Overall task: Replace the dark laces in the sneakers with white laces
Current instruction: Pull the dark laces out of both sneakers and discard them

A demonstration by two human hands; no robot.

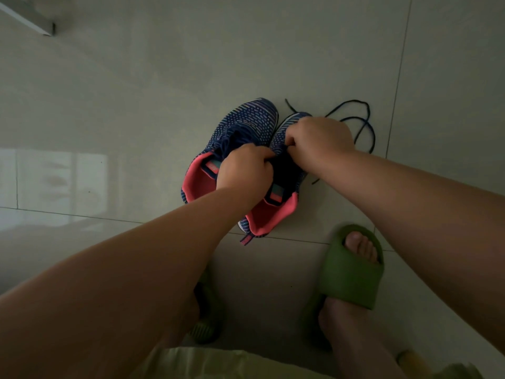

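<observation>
Two sneakers are standing side by side on the floor tiles (136,105), toes pointing away. Left hand (244,170) and right hand (318,140) are both pinching at the right sneaker (284,176), midway along its long axis. Its dark lace (366,127) is trailing loose to the right. Left sneaker (240,127) is keeping its lace. No white laces in view.

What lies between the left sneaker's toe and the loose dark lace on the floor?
The right sneaker, toe under the right hand, sits between the left sneaker and the loose dark lace, in the head view.
</observation>
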